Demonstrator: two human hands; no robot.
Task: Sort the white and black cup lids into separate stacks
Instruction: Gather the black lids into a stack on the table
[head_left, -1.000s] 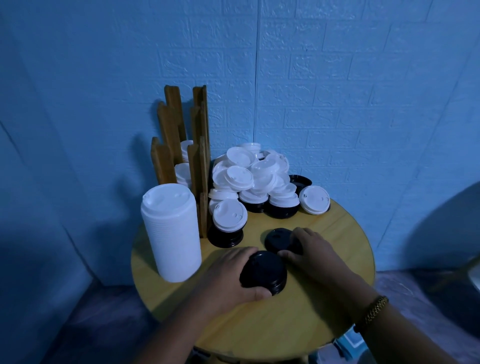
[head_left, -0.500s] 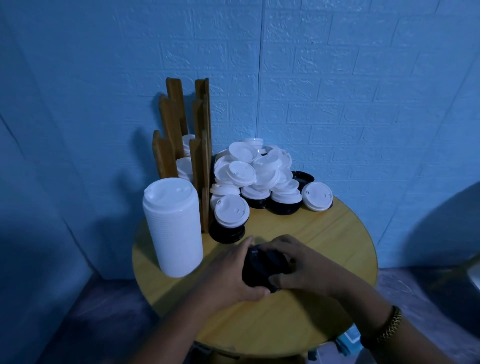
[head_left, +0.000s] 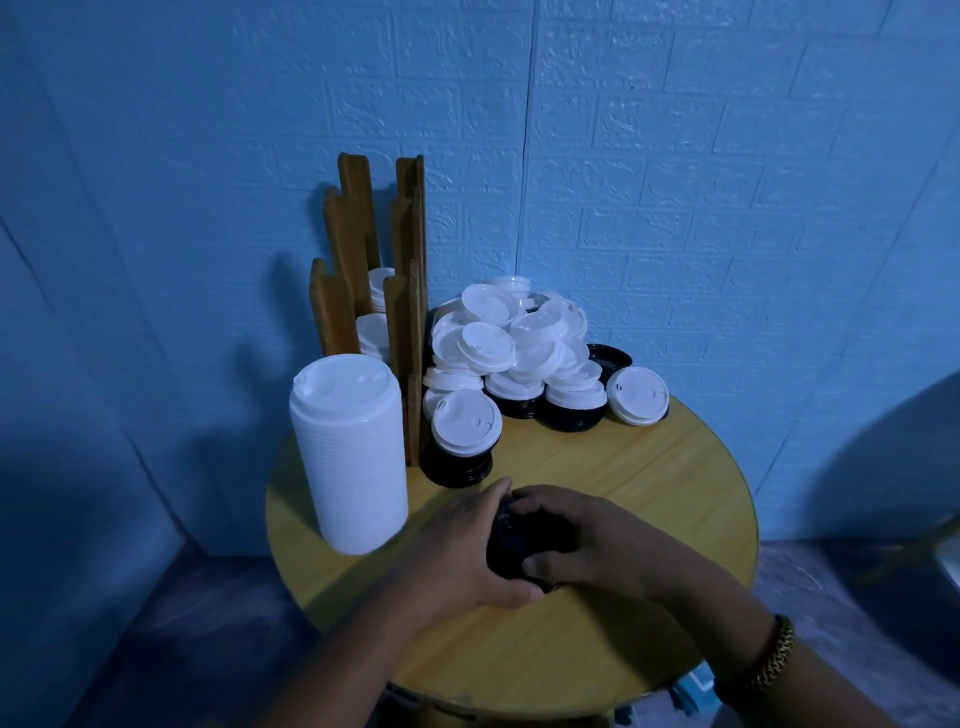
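Head view: left hand (head_left: 457, 551) and right hand (head_left: 597, 540) both clasp the black lid stack (head_left: 514, 540) at near-centre of the table (head_left: 623, 467); uneven squeeze could skew the nested lids and spill them.

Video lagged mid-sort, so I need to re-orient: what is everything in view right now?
table: one, yellow wood, centre
tall lid stack: one, white, table's left edge
rack: one, brown wood, behind the tall stack, holds white lids
mixed lid pile: many, white over black, table's back
short lid stack: one, black with a white lid on top, beside the rack
lone lid: one, white, right of the pile
held lids: count unclear, black, table's front
wall: blue, behind
bracelet: one, gold, right wrist
left hand: grips held lids
right hand: grips held lids
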